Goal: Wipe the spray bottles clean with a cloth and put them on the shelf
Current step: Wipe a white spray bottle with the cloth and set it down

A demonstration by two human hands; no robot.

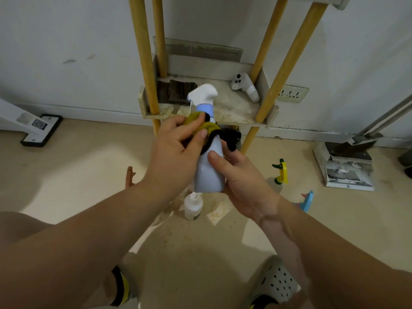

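Head view: pale spray bottle point(209, 168) is gripped low by right hand point(240, 179), fingers curled round it. Yellow-black cloth point(207, 128) is pinched against the bottle neck by left hand point(176, 150) fingers.

A single head-worn wide-angle camera looks forward and steeply down, close over both forearms at lower frame, with the shelf point(223, 103) and wall across the top.

Scuffed white wall point(66, 52), beige floor point(66, 175), wall socket point(292, 93)
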